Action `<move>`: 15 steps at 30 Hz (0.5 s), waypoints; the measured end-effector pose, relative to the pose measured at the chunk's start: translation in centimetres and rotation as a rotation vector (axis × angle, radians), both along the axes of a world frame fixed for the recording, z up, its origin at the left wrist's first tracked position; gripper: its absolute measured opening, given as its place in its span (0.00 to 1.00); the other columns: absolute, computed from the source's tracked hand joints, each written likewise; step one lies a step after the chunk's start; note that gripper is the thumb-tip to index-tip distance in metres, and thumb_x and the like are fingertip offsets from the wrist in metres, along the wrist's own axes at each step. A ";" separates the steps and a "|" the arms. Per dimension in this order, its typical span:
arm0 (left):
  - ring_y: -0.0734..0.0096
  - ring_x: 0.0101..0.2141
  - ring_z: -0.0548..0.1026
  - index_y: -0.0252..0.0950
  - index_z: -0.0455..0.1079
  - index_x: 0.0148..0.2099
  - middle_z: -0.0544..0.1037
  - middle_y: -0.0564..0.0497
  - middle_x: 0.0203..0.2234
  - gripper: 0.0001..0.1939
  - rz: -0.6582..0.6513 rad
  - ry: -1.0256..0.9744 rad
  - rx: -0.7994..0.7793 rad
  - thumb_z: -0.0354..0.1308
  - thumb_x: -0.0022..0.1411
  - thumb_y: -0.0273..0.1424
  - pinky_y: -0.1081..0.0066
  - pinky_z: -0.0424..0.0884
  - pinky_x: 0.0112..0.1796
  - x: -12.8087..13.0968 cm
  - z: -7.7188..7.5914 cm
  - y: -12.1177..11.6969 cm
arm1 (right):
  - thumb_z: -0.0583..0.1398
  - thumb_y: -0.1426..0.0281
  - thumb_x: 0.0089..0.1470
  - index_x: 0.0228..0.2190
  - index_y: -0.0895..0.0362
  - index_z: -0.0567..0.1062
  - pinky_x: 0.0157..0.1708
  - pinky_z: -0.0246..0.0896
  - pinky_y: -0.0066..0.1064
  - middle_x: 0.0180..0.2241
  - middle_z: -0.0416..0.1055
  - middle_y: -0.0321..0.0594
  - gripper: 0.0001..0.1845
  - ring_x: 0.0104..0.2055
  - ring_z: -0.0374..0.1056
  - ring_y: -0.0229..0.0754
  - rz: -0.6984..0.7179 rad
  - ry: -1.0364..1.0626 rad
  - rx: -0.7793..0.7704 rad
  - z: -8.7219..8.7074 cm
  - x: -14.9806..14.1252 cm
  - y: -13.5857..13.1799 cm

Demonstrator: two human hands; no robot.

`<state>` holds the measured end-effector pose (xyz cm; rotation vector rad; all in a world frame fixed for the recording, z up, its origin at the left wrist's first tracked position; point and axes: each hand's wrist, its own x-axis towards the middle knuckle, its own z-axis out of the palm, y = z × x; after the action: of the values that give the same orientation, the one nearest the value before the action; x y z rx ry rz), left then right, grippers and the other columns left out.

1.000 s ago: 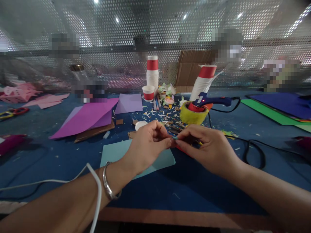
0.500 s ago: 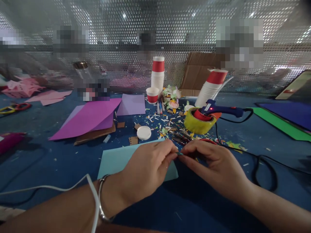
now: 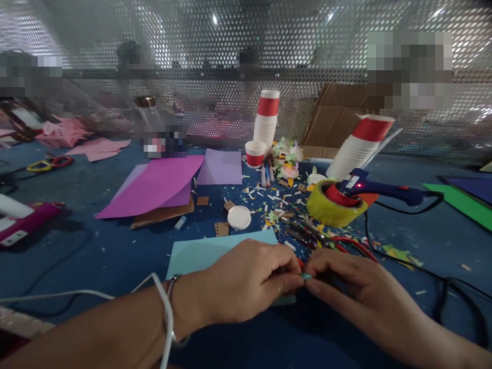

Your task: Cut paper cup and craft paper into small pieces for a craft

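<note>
wall: perforated grey panel | furniture: blue-topped table | light: small bright spots high up

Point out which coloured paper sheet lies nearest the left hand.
The light-blue sheet, partly hidden by the left hand. The magenta sheet, lavender sheets, green sheet and dark-blue sheet lie farther away.

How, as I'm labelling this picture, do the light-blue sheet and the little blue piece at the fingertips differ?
Size: the light-blue sheet is broad, while the little blue piece is tiny.
Place: the sheet lies on the table, while the piece is pinched between the left hand and right hand.
View: the sheet's left part shows plainly, while fingers hide most of the piece.
Both look light blue.
</note>
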<state>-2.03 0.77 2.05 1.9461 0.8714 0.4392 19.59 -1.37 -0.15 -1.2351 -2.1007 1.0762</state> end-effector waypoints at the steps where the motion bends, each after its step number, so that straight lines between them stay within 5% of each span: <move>1: 0.73 0.27 0.72 0.35 0.72 0.34 0.77 0.51 0.26 0.11 0.018 0.043 0.061 0.55 0.67 0.35 0.74 0.64 0.28 -0.1 -0.2 0.1 | 0.56 0.60 0.63 0.29 0.53 0.73 0.29 0.64 0.29 0.28 0.72 0.37 0.14 0.30 0.69 0.40 -0.012 0.003 -0.003 -0.2 -0.1 0.3; 5: 0.73 0.27 0.71 0.35 0.70 0.34 0.75 0.51 0.26 0.14 0.014 -0.054 0.091 0.52 0.70 0.37 0.73 0.66 0.29 -0.1 0.0 -0.3 | 0.60 0.58 0.59 0.29 0.52 0.74 0.30 0.63 0.30 0.28 0.71 0.37 0.12 0.30 0.68 0.41 -0.042 0.130 -0.096 -0.2 -0.4 0.5; 12: 0.78 0.21 0.71 0.36 0.65 0.33 0.72 0.54 0.22 0.21 -0.106 -0.548 -0.681 0.60 0.61 0.49 0.75 0.71 0.27 0.9 0.1 -2.1 | 0.64 0.56 0.55 0.27 0.49 0.76 0.24 0.61 0.30 0.23 0.69 0.38 0.12 0.25 0.64 0.40 0.100 0.373 -0.373 1.2 1.0 -0.8; 15: 0.78 0.21 0.71 0.36 0.66 0.33 0.73 0.53 0.23 0.19 -0.168 -0.538 -0.716 0.60 0.62 0.47 0.75 0.71 0.27 1.0 -0.3 -2.0 | 0.62 0.55 0.57 0.28 0.51 0.77 0.26 0.65 0.33 0.24 0.72 0.41 0.14 0.26 0.68 0.43 0.117 0.338 -0.349 1.5 0.9 -1.0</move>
<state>-1.00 -1.19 1.71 1.1447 0.4205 0.4421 20.47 -2.37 1.37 -0.9966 -1.7931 1.6325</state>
